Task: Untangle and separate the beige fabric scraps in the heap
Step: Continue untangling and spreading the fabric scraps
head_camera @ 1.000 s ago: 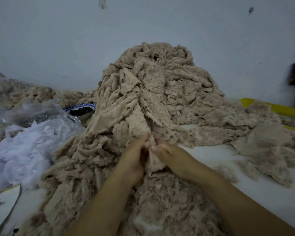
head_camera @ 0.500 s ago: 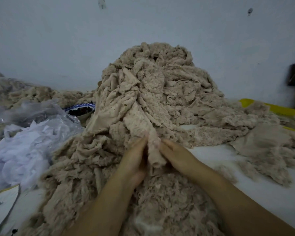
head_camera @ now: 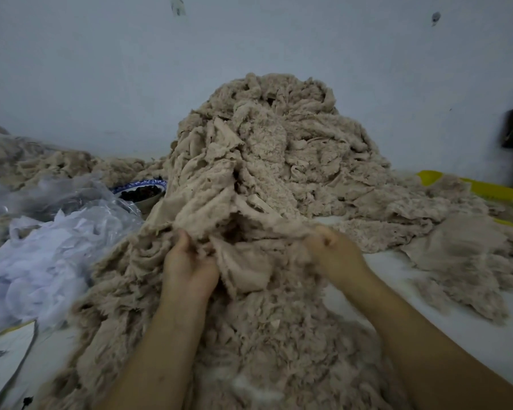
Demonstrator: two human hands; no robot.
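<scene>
Visible body: two forearms, two grips. The left forearm (head_camera: 160, 359) and right forearm (head_camera: 412, 344) are bare to the frame edge. The left grip (head_camera: 188, 267) and right grip (head_camera: 336, 255) are uncovered bare hands, their outlines slightly blurred.

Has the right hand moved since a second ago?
Yes. The right hand, gripping the beige scrap, has shifted rightward toward the yellow sheet, away from the left hand.

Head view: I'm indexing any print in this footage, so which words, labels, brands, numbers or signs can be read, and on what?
None can be read.
The bowl has a blue rim pattern, no letters.
The yellow sheet and white card show no legible print.
The wall marks are smudges.
The beige scrap gripped by the left hand and right hand shows no tag.
</scene>
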